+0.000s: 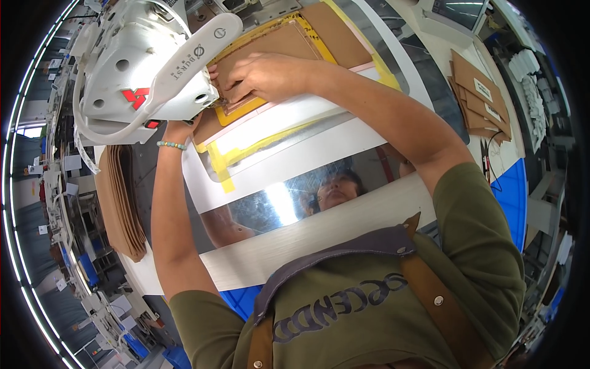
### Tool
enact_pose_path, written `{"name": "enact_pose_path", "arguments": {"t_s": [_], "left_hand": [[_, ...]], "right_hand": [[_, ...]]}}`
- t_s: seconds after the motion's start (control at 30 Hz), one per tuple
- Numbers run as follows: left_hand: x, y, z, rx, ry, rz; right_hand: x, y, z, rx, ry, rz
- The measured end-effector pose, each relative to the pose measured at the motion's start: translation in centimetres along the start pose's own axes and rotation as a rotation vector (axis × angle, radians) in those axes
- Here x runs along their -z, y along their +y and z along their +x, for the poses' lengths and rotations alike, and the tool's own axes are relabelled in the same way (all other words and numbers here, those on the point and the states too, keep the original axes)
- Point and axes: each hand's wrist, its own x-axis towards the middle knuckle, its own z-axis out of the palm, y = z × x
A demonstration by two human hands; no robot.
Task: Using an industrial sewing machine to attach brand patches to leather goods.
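Note:
My right hand (258, 79) rests on the brown panel (276, 52) inside a yellow frame (327, 55), its bent fingers apart, pressing beside the needle area of the white sewing machine (135, 74). My left hand (182, 128), with a bead bracelet at the wrist, reaches under the machine's head; most of its fingers are hidden, and a few fingertips show beside the right hand. The frame lies on a larger template edged with yellow tape (246, 146), on a white sheet (224, 184).
Folded brown pieces (120, 197) lie at the left. At the right are brown labelled panels (482, 98), scissors (485, 160), a screen (455, 12) and a blue bin (509, 203). A shiny metal strip (246, 215) reflecting a face runs along the table's near part (307, 240).

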Motion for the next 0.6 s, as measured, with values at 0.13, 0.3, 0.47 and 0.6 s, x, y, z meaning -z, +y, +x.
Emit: {"name": "enact_pose_path", "arguments": {"t_s": [0.13,0.3,0.47,0.6], "left_hand": [[-0.7,-0.7,0.1,0.097,0.061,-0.276],[0.4,-2.1,0.3,0.046,0.016,-0.242],[0.7,-3.3,0.3,0.085,0.038,-0.373],[0.1,-2.4,0.4,0.010,0.014,-0.224]], "right_hand": [[0.3,-0.1,-0.1,-0.013,-0.004,0.023],[0.7,-0.3,0.5,-0.025,-0.044,-0.007],[0.4,-0.3,1.0,-0.030,-0.063,-0.029],[1.1,-0.4,0.9,-0.062,-0.110,0.016]]}}
